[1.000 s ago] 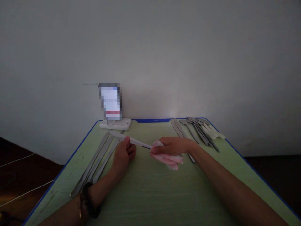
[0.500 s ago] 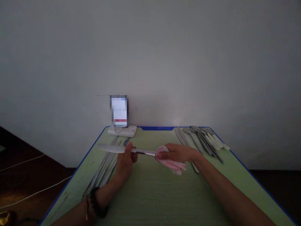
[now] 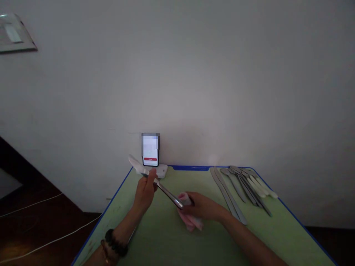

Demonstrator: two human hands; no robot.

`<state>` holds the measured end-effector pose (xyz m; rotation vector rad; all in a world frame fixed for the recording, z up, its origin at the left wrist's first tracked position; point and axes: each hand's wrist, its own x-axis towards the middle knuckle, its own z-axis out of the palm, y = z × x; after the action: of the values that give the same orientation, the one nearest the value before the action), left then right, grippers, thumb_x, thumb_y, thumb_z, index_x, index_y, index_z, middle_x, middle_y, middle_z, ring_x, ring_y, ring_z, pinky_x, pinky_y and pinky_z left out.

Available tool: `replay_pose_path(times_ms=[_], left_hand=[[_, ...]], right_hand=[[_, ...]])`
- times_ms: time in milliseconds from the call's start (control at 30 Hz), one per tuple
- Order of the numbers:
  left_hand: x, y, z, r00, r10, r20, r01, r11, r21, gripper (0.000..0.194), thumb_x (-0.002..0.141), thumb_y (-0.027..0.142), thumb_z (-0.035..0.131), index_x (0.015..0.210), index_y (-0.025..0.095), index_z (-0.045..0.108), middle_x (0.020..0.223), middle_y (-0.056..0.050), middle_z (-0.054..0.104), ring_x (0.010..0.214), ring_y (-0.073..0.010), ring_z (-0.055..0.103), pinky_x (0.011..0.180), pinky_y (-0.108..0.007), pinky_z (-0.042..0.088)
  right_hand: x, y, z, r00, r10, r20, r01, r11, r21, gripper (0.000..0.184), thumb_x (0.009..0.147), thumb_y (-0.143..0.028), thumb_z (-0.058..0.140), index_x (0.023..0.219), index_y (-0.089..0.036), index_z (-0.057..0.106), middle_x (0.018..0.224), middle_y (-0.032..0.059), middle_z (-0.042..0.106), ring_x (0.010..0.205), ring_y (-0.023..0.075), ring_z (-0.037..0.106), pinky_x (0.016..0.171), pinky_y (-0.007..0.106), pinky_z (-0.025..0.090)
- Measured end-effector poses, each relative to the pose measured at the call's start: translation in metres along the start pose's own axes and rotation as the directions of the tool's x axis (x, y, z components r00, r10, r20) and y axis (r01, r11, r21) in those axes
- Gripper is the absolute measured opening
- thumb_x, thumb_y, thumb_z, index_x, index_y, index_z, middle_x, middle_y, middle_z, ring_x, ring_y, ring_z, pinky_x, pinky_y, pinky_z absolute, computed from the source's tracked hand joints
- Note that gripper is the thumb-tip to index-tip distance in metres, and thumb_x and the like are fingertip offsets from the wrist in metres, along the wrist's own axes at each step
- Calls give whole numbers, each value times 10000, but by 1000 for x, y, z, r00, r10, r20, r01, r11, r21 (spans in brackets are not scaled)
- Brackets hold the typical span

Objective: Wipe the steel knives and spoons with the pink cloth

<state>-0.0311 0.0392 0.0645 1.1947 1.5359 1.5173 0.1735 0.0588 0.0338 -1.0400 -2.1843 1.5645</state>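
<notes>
A metal table knife [image 3: 169, 194] is tilted above the table, its blade up toward the far left and its handle end lower on the right. My left hand [image 3: 145, 190] is closed around its middle, thumb on top, where blade meets handle. In my right hand [image 3: 203, 207] is a bunched pink cloth [image 3: 189, 222], pressed against the handle's end. Fingers of the right hand are partly hidden behind the cloth. Beneath my left forearm a strip of metal cutlery [image 3: 133, 234] shows, mostly covered by the arm.
Two knives [image 3: 229, 195] lie side by side on the right of the green table [image 3: 166, 244]. Beyond them are a spoon [image 3: 234, 183], dark-handled cutlery [image 3: 251, 192] and white-handled pieces [image 3: 257, 186]. A lit phone [image 3: 150, 150] stands on a white base [image 3: 163, 171] against the wall.
The knife has gone from nearly level to slanting, blade end up and handle end down. My right hand has moved lower and left with the cloth. The view has tilted upward.
</notes>
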Motion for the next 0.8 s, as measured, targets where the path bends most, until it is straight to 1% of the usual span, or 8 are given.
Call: replay_pose_path(times_ms=[67,167,267,400,500,600,700,800], left_hand=[[1,-1,1,1000,-2,28,2,1000,11,517,765,657,449,494,225,363,419,86,285,380,-76,280,386,-210,218],[7,3,2,994,-13,106,8,999,43,522,762,660,447,490,224,359,408,88,282,382,-76,279,398,-211,219],[13,11,6,979,-24,204,8,997,79,503,755,642,483,504,219,376,401,88,306,376,-78,294,401,-212,229],[18,19,19,961,-8,276,-26,993,119,499,787,616,479,503,217,387,387,80,328,370,-87,323,403,-218,219],[19,22,28,967,14,255,-42,994,105,515,828,623,410,504,227,348,399,80,312,380,-87,313,410,-220,222],[15,25,30,971,15,238,-38,995,95,511,838,622,393,511,237,314,417,79,306,385,-87,305,408,-220,224],[8,33,28,961,24,275,-64,989,135,484,851,583,404,520,242,314,414,82,294,371,-89,291,396,-226,197],[1,43,25,945,57,322,-114,980,162,453,878,542,386,544,239,342,424,82,304,373,-94,299,394,-227,192]], right_hand=[[-3,1,-7,1000,6,-7,-6,1000,-31,259,768,-341,641,956,-164,638,794,12,662,669,124,557,607,209,414],[-8,1,-21,998,-32,-52,32,999,-2,317,779,-460,620,833,-149,634,716,12,631,639,136,545,597,231,409],[-12,-5,-32,985,-30,-168,56,987,152,456,787,-603,558,808,-150,607,701,24,623,655,161,570,630,263,435],[-17,-15,-31,983,-22,-181,86,931,354,539,802,-674,486,936,-167,612,827,52,661,794,203,621,737,318,474],[-19,-23,-29,987,-98,-125,132,945,299,530,836,-648,464,991,-166,622,888,53,661,832,193,611,785,319,461],[-23,-29,-32,979,-177,-98,193,961,197,503,862,-617,451,1024,-171,615,882,40,647,812,178,584,756,295,447],[-28,-33,-37,979,-165,-123,181,975,132,487,852,-630,455,903,-171,609,783,15,613,730,157,540,698,275,427],[-30,-34,-37,977,-109,-185,144,972,187,483,837,-645,463,822,-179,592,742,6,596,702,154,525,710,285,424]])
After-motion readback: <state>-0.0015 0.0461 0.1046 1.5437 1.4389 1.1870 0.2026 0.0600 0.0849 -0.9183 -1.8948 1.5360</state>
